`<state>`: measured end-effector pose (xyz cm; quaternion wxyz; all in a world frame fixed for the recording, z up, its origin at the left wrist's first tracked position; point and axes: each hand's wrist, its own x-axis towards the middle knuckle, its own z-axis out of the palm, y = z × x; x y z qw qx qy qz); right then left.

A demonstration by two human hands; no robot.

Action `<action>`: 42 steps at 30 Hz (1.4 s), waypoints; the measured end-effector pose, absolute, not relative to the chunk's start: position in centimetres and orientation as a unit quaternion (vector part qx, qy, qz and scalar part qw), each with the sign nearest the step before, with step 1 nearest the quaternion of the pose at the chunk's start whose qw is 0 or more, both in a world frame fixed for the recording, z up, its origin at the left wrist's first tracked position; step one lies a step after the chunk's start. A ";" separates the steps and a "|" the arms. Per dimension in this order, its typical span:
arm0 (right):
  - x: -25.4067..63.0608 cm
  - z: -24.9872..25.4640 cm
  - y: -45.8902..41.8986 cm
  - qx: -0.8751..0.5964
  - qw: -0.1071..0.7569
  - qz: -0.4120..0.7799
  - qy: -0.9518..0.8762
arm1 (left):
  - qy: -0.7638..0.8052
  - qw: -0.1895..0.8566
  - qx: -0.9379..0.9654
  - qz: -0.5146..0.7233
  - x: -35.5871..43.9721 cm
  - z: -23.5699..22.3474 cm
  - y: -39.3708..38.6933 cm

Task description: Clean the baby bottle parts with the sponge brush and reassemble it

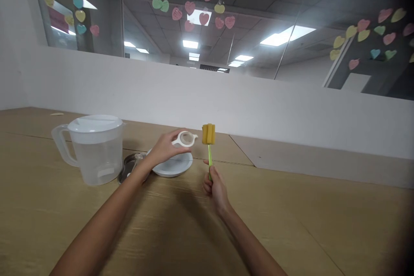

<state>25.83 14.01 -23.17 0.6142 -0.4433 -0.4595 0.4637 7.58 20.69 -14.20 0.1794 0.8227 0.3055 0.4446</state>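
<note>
My left hand (168, 146) grips a small white strainer (186, 139), a round ring with a tab on its far side, lifted above a white plate (174, 166). Its see-through middle is too small to make out well. In my right hand (216, 187) is the green handle of a sponge brush (208, 134), held upright with its ribbed yellow sponge head on top. Strainer and sponge are close together but apart. Behind my left forearm a dark metal tray (124, 174) with a clear item on it is partly hidden.
A translucent lidded pitcher (98, 151) stands on the left of the wooden table (291, 224), handle facing left. A low white wall (168, 95) runs along the back, with glass above it bearing heart-shaped notes. A small flat piece (57, 114) lies at the far left.
</note>
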 end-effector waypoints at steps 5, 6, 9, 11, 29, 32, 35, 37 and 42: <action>25.7 -23.4 13.4 -0.530 0.494 0.203 -0.659 | 0.410 -0.036 0.827 0.383 4.8 -14.2 22.2; 25.7 -23.5 13.4 -0.547 0.458 0.170 -0.680 | 0.417 -0.057 0.829 0.368 4.5 -14.2 22.4; 25.6 -23.5 13.4 -0.602 0.366 0.095 -0.704 | 0.404 -0.126 0.847 0.322 4.3 -14.5 22.7; 25.7 -23.3 13.4 -0.635 0.306 0.049 -0.708 | 0.382 -0.171 0.861 0.289 4.6 -14.7 22.8; 27.8 -25.1 14.7 -0.416 0.354 -0.370 -0.751 | 0.331 -0.053 0.928 0.161 8.5 -16.8 22.5; 28.3 -24.7 14.8 -0.345 0.343 -0.413 -0.770 | 0.360 -0.034 0.916 0.171 7.2 -16.4 23.0; 28.5 -24.3 14.5 -0.322 0.354 -0.414 -0.775 | 0.373 -0.017 0.913 0.163 6.4 -15.8 23.0; 28.5 -24.3 14.3 -0.316 0.367 -0.417 -0.769 | 0.370 -0.007 0.917 0.147 6.4 -15.7 22.8; 29.2 -24.7 14.3 -0.320 0.388 -0.430 -0.750 | 0.348 0.005 0.928 0.133 7.5 -16.0 22.1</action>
